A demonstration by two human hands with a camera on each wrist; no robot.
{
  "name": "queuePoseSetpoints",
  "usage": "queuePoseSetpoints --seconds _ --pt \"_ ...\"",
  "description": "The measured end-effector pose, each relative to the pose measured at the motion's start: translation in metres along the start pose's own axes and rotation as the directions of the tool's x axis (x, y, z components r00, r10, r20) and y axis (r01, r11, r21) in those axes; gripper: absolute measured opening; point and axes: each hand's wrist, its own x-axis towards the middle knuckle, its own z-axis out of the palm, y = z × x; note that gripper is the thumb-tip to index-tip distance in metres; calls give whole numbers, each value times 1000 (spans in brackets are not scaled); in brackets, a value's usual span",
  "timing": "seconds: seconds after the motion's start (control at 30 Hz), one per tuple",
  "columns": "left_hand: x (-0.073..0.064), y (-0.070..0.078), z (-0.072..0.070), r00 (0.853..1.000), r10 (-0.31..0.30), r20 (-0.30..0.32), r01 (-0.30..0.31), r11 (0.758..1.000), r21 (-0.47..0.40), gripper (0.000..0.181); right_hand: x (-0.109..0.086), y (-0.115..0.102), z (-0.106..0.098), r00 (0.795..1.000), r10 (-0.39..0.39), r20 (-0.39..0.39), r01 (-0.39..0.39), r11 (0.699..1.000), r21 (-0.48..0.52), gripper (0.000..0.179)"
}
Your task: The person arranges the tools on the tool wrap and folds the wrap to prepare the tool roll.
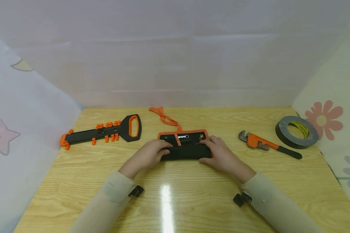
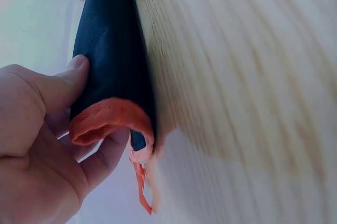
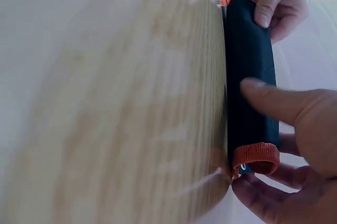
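Observation:
A black tool roll (image 1: 186, 152) with orange edging lies partly rolled up at the table's middle. Its flat far part still shows a pocket with the ring end of a metal spanner (image 1: 184, 136). My left hand (image 1: 151, 153) grips the left end of the rolled part, thumb on the near side and fingers over the top and behind. At the right end my right hand (image 1: 220, 154) holds it the same way; in the right wrist view its thumb (image 3: 271, 99) lies along the black fabric. An orange tie strap (image 1: 164, 118) trails from the far edge.
To the left lies a black rack with orange clips (image 1: 100, 132) and a loop handle. A pipe wrench (image 1: 268, 144) with an orange body lies to the right, beside a grey roll of tape (image 1: 297, 132). Printed cloth walls (image 1: 186, 74) border the wooden table (image 1: 192, 197).

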Motion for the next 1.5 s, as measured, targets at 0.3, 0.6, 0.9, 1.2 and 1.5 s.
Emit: queuePoseSetpoints --seconds 0.3,0.6,0.9,1.2,1.5 --pt "4 -3 -1 996 -95 -4 93 986 -137 26 -5 2 -4 998 -60 -9 60 998 -11 64" --pt "11 -9 -3 979 -203 34 204 940 -272 21 -6 4 -9 995 -97 -17 97 995 7 62" --pt "20 -16 -6 966 -251 59 254 881 -400 15 0 8 -9 998 -57 -13 57 997 46 58" --pt "24 -20 -8 958 -282 48 273 853 -444 12 4 6 -10 997 -82 -14 82 997 -1 56" --pt "28 -20 -8 947 -316 63 308 827 -471 12 10 8 -10 996 -91 4 91 996 -14 55"
